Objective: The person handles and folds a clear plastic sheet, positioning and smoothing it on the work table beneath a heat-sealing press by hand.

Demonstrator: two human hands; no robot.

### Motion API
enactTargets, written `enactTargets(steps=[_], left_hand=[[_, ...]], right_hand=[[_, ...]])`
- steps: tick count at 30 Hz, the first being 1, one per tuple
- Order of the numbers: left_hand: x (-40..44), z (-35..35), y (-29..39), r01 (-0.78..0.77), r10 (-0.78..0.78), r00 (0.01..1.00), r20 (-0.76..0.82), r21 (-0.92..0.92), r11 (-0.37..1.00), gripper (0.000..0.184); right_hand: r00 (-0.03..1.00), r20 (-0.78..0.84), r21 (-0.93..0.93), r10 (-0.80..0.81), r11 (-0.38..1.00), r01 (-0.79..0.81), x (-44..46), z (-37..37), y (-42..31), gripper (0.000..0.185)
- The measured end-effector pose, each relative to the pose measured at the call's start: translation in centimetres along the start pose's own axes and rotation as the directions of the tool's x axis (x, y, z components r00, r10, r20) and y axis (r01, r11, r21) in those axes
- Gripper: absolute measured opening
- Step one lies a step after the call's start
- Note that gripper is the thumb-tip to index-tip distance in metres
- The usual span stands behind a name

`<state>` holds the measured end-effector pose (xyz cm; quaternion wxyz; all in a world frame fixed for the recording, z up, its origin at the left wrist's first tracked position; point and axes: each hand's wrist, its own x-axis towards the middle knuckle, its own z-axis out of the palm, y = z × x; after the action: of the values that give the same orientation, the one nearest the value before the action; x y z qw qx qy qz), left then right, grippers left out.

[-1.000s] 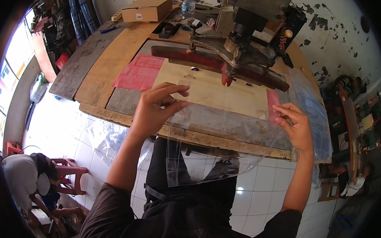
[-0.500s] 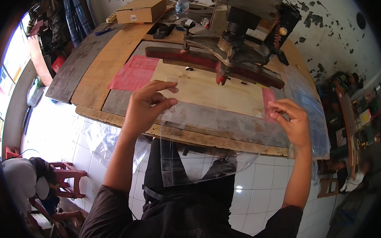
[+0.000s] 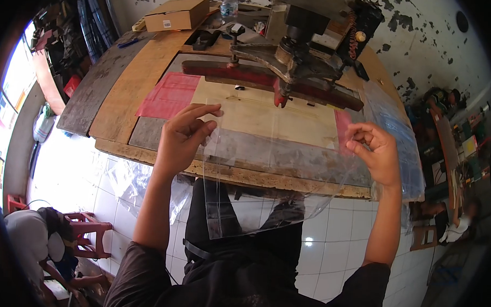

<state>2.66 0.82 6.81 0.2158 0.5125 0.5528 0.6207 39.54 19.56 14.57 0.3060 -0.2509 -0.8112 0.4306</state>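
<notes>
A clear plastic sheet (image 3: 265, 208) hangs between my two hands, its lower part drooping past the table's front edge in front of my legs. My left hand (image 3: 184, 138) is at the sheet's left edge, index finger stretched forward and thumb near the curled fingers; the exact grip is hard to see through the clear film. With thumb and fingers pinched together, my right hand (image 3: 372, 150) holds the sheet's right side. Beyond the hands, a cream board (image 3: 257, 113) lies on the table with a pink sheet (image 3: 169, 95) at its left end.
A press head with a dark red bar (image 3: 232, 72) hangs over the board. Folded clear plastic (image 3: 392, 137) lies at the table's right. A cardboard box (image 3: 177, 14) and water bottle (image 3: 229, 7) stand behind. One person (image 3: 31, 238) is at lower left, others at right.
My left hand has shifted slightly left, with its thumb a little higher. My right hand stays nearly where it was. The whole view has moved slightly.
</notes>
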Motion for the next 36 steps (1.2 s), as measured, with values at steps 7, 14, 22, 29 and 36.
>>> enactTargets(steps=[7,14,22,29,36], left_hand=[[0.3,0.6,-1.2,-0.022,0.022,1.0,0.0,0.062,0.998,0.032],[1.7,2.7,-3.5,0.006,-0.08,0.977,0.2,0.348,0.938,0.032],[6.8,4.3,-7.2,-0.234,0.057,0.95,0.306,0.581,0.78,0.029],[7.3,4.2,-7.9,-0.336,0.016,0.93,0.368,0.829,0.446,0.032],[7.4,3.6,-8.5,-0.56,0.143,0.825,0.546,0.76,0.33,0.032]], right_hand=[[0.998,-0.063,-0.023,-0.013,1.0,0.011,0.3,-0.1,1.1,0.024],[0.992,0.002,-0.346,0.128,0.931,-0.12,1.8,0.4,7.5,0.01],[0.992,0.073,-0.415,0.1,0.908,-0.06,6.7,0.0,13.8,0.018],[0.999,0.006,-0.564,-0.053,0.824,0.047,6.2,2.4,13.2,0.022],[0.973,0.118,-0.629,-0.196,0.744,0.226,5.8,2.2,13.6,0.028]])
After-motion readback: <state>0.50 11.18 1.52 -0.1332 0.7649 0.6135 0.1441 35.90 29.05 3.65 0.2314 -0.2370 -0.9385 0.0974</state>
